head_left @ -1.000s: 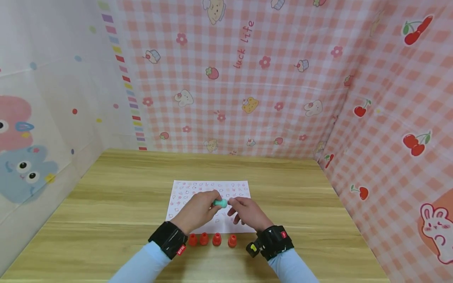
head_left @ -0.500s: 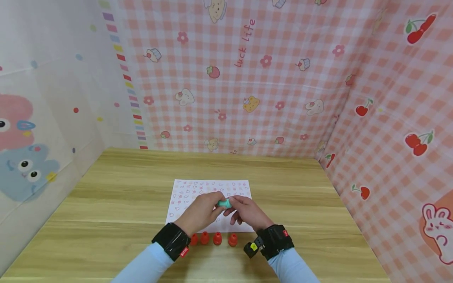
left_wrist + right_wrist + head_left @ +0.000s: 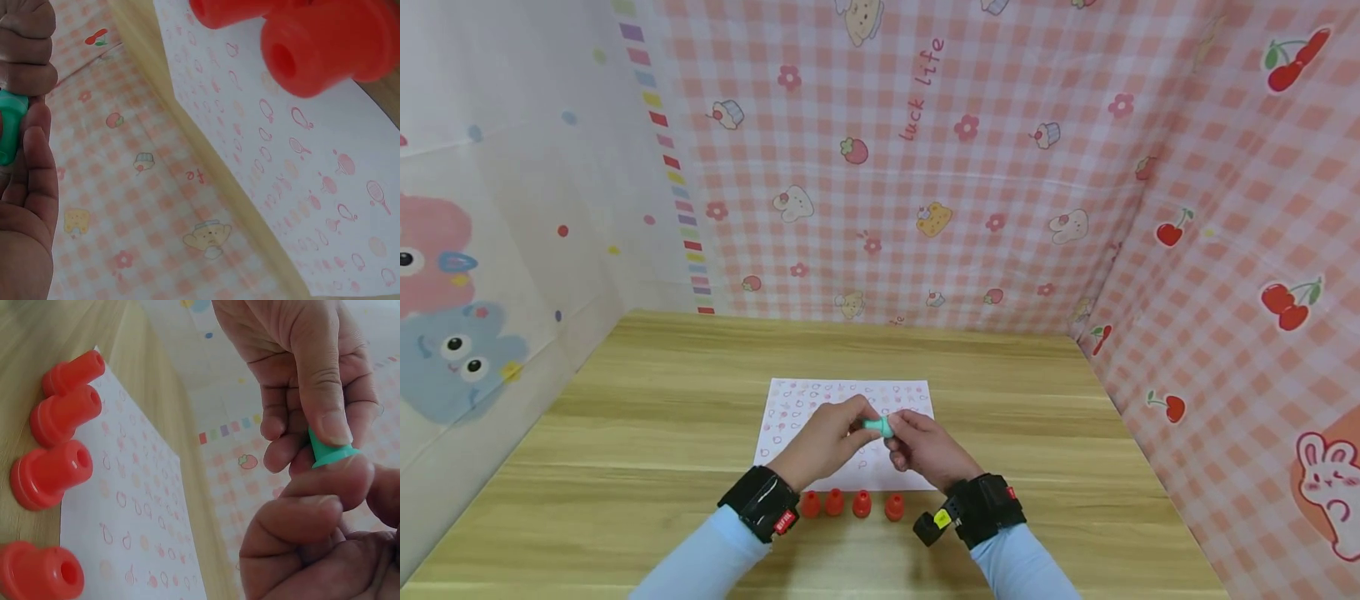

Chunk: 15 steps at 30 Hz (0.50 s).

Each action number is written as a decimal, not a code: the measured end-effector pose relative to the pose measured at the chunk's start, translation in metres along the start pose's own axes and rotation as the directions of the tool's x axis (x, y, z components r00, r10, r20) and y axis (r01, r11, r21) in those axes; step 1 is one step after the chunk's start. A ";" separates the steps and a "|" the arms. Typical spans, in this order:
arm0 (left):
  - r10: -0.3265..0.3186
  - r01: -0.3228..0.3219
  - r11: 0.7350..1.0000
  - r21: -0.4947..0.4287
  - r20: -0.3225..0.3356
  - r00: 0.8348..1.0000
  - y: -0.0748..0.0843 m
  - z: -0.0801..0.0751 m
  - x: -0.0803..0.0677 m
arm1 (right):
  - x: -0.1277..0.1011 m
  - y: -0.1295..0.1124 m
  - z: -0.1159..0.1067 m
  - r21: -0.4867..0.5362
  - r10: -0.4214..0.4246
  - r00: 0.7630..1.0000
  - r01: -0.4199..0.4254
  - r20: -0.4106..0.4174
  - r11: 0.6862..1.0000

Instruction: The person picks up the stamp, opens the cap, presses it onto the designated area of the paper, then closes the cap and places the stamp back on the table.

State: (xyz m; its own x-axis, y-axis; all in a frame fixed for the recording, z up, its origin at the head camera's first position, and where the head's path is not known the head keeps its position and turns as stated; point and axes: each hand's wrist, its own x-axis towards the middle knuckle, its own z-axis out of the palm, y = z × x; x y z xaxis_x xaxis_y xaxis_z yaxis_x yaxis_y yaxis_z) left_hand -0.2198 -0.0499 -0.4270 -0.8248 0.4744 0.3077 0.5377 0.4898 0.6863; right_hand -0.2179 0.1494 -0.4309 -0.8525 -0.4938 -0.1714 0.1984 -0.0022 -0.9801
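- Pinching the green stamp (image 3: pixel 877 427) from both sides, your left hand (image 3: pixel 822 440) and right hand (image 3: pixel 927 448) meet above the printed sheet (image 3: pixel 790 405), fingers clamped on it.
- Find four red stamps (image 3: pixel 851 504) in a row at the sheet's near edge on the wooden table (image 3: pixel 647 400), between your wrists.
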 end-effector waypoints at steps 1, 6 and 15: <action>-0.004 0.004 1.000 -0.023 0.001 1.000 0.000 -0.001 0.000 | 0.000 0.000 0.000 0.011 0.001 1.000 -0.001 0.004 1.000; -0.006 0.004 0.997 -0.075 -0.016 1.000 -0.001 -0.004 -0.001 | 0.001 -0.001 0.001 0.024 -0.009 1.000 0.009 0.005 1.000; -0.006 0.006 1.000 -0.003 -0.074 0.997 0.005 0.000 -0.001 | 0.003 0.002 0.008 -0.007 -0.054 0.998 0.054 -0.045 0.999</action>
State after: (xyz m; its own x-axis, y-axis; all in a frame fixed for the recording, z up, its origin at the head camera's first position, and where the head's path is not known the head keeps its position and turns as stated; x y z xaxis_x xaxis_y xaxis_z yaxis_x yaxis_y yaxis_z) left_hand -0.2166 -0.0480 -0.4242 -0.8386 0.4164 0.3512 0.5325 0.4903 0.6900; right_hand -0.2165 0.1411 -0.4323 -0.8827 -0.4537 -0.1223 0.1488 -0.0230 -0.9886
